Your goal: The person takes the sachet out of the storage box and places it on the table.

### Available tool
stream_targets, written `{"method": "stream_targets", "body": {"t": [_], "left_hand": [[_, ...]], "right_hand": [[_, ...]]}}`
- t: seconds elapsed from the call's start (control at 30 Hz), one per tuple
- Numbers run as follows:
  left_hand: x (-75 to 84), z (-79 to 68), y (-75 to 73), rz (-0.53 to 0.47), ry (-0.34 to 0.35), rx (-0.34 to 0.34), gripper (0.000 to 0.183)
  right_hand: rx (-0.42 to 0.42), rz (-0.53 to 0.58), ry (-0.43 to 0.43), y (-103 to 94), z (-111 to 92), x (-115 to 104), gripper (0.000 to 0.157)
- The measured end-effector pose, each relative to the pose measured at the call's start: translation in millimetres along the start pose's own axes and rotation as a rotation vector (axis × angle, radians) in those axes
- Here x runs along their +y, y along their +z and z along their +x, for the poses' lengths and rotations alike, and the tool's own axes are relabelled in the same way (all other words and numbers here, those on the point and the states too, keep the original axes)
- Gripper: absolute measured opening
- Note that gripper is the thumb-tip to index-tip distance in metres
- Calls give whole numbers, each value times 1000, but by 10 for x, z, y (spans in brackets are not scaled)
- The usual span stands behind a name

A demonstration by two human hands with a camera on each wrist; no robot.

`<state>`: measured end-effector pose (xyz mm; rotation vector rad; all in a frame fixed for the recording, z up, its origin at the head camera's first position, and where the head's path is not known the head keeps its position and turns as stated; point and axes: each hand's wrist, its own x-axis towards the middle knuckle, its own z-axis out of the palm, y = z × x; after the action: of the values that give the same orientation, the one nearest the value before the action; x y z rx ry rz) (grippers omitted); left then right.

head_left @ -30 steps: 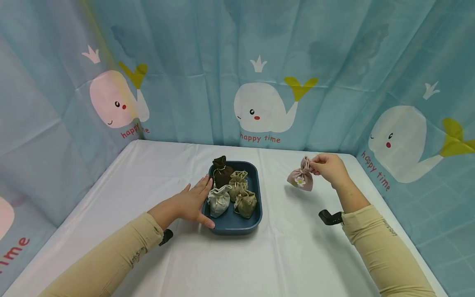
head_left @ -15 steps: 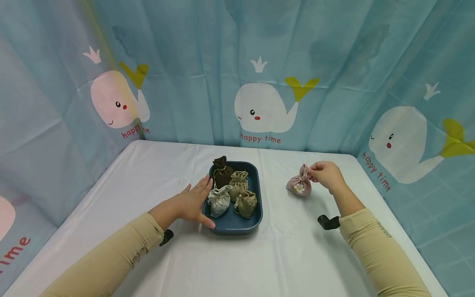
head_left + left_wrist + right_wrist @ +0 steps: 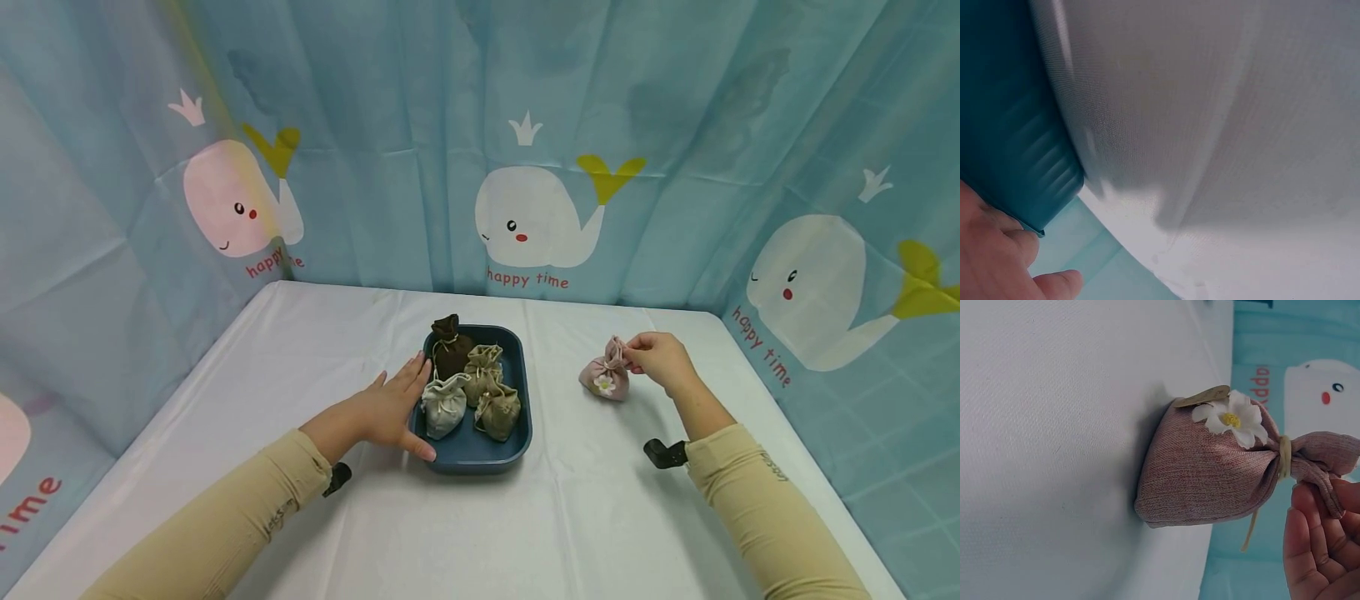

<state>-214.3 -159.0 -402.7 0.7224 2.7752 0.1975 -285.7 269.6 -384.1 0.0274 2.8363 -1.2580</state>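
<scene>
My right hand [image 3: 660, 360] pinches the gathered neck of a pink drawstring pouch [image 3: 606, 377] to the right of the tray. In the right wrist view the pouch [image 3: 1210, 469] bears a white cloth flower [image 3: 1232, 419] and a cord around its neck, its base right at the tablecloth. My left hand [image 3: 386, 408] lies with straight fingers along the left rim of a dark blue tray [image 3: 480, 463]. Inside the tray stand a dark brown pouch [image 3: 452, 354], a pale grey pouch [image 3: 444, 408] and two tan pouches, one at the front right [image 3: 498, 414].
A white tablecloth [image 3: 510, 533] covers the table. Blue curtains [image 3: 420, 208] with whale prints enclose its back and sides. A black camera mount [image 3: 664, 453] sticks out from the right sleeve, and another mount [image 3: 337, 479] from the left sleeve.
My right hand has lowered the pink pouch toward the tablecloth, mostly in the first half second, and the pouch now sits more upright. The left hand and tray have stayed in place.
</scene>
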Motion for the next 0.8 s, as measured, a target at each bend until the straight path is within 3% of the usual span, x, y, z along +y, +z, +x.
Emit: {"method": "stream_targets", "body": {"t": [0.53,0.8], "left_hand": [[-8,0,8,-6,2,9,135],[-2,5,3,-6,3,8,134]], "right_hand": [[-13,-33,44,-117,-64,-46,35],[29,-39,-15,-187,-96,-82,30]]}}
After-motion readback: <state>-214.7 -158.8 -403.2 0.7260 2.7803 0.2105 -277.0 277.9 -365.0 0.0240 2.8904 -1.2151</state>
